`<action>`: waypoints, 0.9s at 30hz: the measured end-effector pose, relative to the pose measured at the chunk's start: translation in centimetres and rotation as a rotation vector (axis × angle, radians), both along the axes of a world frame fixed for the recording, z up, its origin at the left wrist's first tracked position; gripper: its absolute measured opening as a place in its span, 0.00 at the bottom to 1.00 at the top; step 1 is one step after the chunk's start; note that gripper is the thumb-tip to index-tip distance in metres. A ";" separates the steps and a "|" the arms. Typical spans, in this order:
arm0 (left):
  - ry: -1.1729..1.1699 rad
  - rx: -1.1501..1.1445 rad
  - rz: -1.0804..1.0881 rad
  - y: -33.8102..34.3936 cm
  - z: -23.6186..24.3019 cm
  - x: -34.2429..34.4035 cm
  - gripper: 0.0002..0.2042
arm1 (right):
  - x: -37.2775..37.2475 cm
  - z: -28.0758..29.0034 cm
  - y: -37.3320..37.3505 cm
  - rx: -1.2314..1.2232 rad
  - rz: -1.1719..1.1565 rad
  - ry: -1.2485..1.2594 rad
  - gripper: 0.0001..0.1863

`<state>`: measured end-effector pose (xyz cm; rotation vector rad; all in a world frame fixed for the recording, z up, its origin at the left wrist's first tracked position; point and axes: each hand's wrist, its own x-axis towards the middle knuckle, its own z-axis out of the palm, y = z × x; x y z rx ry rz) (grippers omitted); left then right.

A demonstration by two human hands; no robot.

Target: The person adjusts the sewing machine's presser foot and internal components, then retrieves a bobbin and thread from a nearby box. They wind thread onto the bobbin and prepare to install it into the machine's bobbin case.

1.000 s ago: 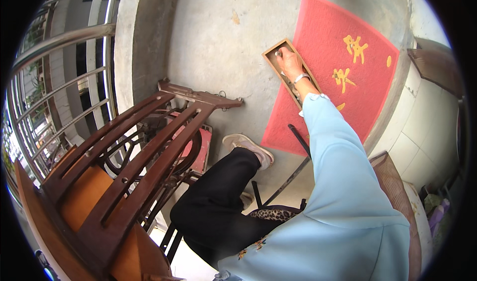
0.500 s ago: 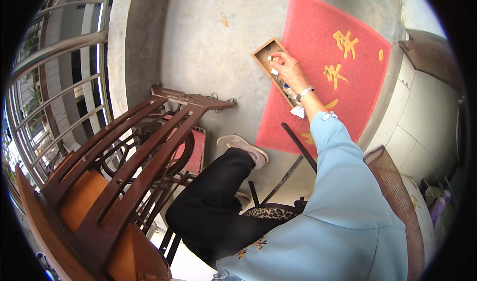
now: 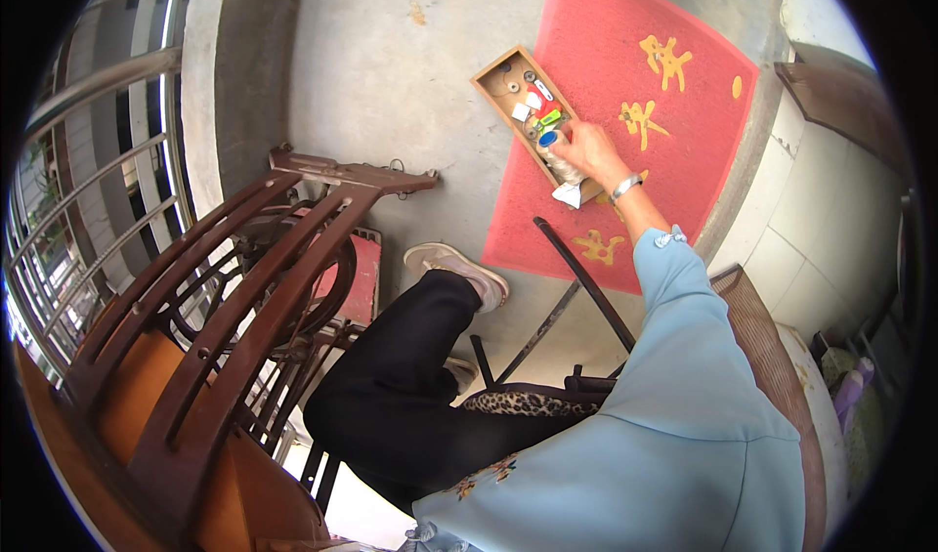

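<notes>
Over red matting [image 3: 705,156], the right hand's curled grip [image 3: 592,151] hides whether it holds the box's [image 3: 498,63] blue disc [image 3: 549,138].

Grey floor [image 3: 391,93] before me, a red mat [image 3: 689,151] spread over part of it.
The mat bears yellow markings; an open wooden box [image 3: 496,63] straddles its edge, partly over bare floor. My pale shoe [image 3: 451,262] rests on the floor near the mat's corner.
</notes>
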<state>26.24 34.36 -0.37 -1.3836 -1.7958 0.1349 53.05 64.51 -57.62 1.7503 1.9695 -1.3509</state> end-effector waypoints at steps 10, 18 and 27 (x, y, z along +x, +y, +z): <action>-0.037 -0.155 -0.270 0.4 0.4 -1.4 0.18 | 0.1 -0.5 -2.2 0.097 -0.115 -0.100 0.30; 0.005 -0.019 -0.035 -2.0 1.0 -0.9 0.18 | -3.3 0.3 5.0 0.093 0.106 -0.089 0.29; -0.008 -0.001 0.005 2.7 -1.1 1.8 0.19 | -0.7 -3.3 2.9 0.134 0.004 0.052 0.19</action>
